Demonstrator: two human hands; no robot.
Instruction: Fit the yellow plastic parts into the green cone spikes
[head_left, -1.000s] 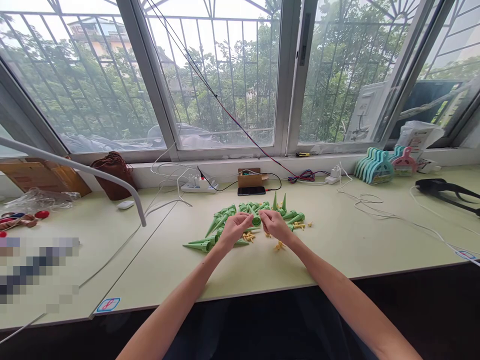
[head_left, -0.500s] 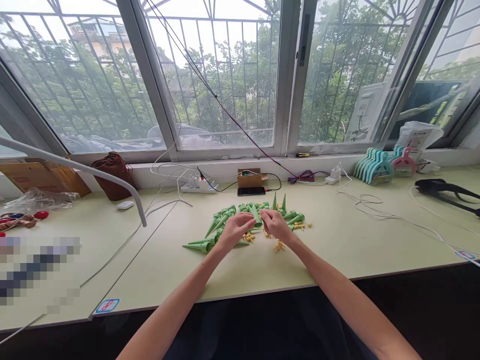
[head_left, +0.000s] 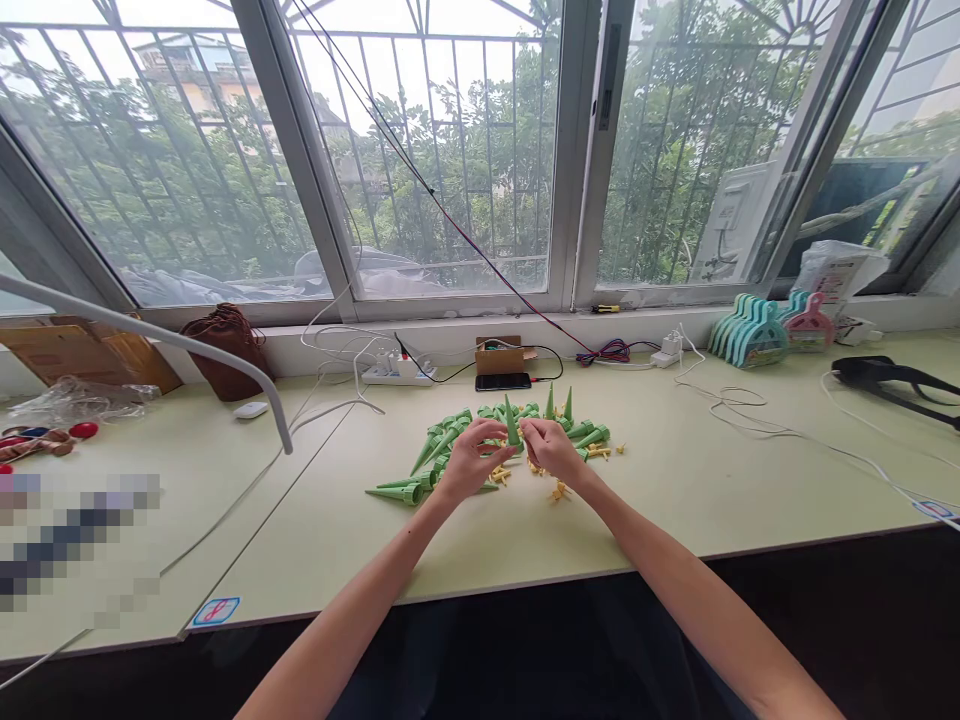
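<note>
Between the fingers and thumb of my left hand (head_left: pixel 480 458) is a green plastic spike (head_left: pixel 511 424), its pointed end up and its wide end down. Close against its right side, my right hand (head_left: pixel 549 446) is closed in a pinch; what its fingertips hold, if anything, is too small to make out. More green spikes (head_left: pixel 448 432) lie in a heap behind and left of my hands, and a pair of upright spikes (head_left: pixel 568 405) stands behind the right one. Small yellow plastic pieces (head_left: pixel 559 491) are scattered below and beside my hands.
A phone (head_left: pixel 502 382) lies before a small cardboard box (head_left: pixel 499 358) near the window. Behind the heap is a white power strip (head_left: pixel 399 374). Teal hangers (head_left: pixel 750 330) and a black strap-like object (head_left: pixel 885 378) are at right. A grey curved bar (head_left: pixel 225 352) crosses the left side.
The spike in my left hand has tipped upright, so its point now shows above my fingers. My right hand has stayed almost in place.
</note>
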